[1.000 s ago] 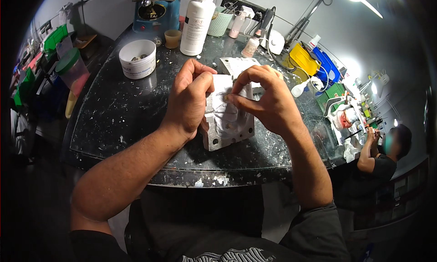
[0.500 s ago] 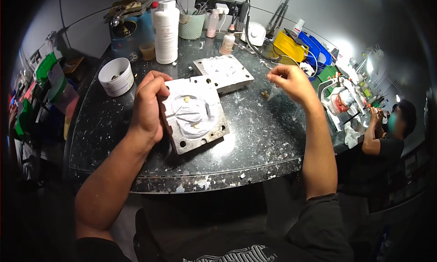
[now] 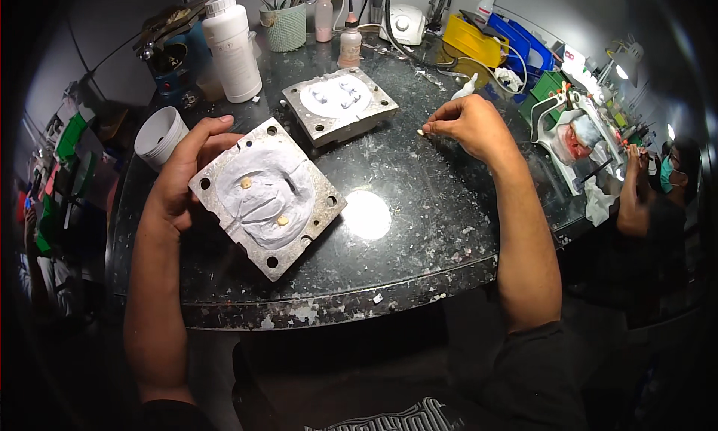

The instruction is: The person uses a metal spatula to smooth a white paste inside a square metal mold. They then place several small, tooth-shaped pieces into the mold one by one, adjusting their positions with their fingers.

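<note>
My left hand [image 3: 193, 161] grips the left edge of a square metal dental flask half [image 3: 209, 197], tilted above the table. Grey-white plaster [image 3: 263, 178] fills it, with a curved hollow and two small yellowish pieces, one upper left [image 3: 246, 182] and one lower right [image 3: 283, 221]. My right hand [image 3: 467, 128] is closed in a pinch over the table to the right. A tiny pale piece [image 3: 421, 132], too small to identify, shows at its fingertips. Behind the held half lies the other flask half [image 3: 340, 104], white plaster facing up with small hollows.
A white tub [image 3: 161, 137] stands behind my left hand, near a large white bottle [image 3: 232, 53] and a woven tool basket [image 3: 283, 28]. Yellow [image 3: 473, 40] and blue bins [image 3: 520, 46] sit at the back right. A masked co-worker [image 3: 658, 184] works at far right.
The held flask half has turned and come left and nearer with my left hand. My right hand has shifted slightly left; the clear film below it is gone and a pale piece shows at its fingertips.
</note>
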Tool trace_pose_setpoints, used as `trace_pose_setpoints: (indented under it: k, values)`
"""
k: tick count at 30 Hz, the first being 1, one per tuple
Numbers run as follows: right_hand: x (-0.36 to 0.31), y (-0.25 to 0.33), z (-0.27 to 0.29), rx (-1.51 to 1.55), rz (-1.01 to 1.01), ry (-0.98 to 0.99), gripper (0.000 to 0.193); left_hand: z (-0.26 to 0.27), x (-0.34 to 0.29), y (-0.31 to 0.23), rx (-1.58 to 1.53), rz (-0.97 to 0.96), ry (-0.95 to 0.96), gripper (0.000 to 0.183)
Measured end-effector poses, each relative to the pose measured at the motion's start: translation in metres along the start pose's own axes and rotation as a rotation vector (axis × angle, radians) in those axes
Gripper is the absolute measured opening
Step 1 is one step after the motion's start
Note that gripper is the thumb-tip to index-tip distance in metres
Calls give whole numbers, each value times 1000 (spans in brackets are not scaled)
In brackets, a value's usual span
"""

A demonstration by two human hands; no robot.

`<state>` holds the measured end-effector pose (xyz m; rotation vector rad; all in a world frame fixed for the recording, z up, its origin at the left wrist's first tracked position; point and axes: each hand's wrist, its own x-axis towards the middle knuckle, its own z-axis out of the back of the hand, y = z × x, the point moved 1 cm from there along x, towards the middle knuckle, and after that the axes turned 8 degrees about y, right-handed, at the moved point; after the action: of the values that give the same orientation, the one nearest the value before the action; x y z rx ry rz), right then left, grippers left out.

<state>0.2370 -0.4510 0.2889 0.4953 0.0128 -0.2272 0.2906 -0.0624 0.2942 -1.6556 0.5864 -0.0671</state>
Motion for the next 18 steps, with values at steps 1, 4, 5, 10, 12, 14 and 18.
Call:
trace_pose_setpoints:
  k: [1,4,5,10,12,14,18]
  values:
    - [1,-1,0,14,14,6,24,3,1,0,23,-1,4,49]
    - [5,-3,-1,95,91,-18,20,15,5,4,67,-14,44,54]
    - [7,-5,-2,148,138,-56,18,14,4,3,75,-19,59,53]
    - [6,4,-4,710,411,-41,9,8,-1,0,181,-97,124,47]
    - [2,14,-10,700,428,-42,12,11,-1,-1,208,-55,185,45]
    - [-4,24,-14,661,436,-41,15,11,-2,-1,234,-87,194,45]
    - [-1,29,-25,649,493,24,21,13,0,0,229,-94,229,43]
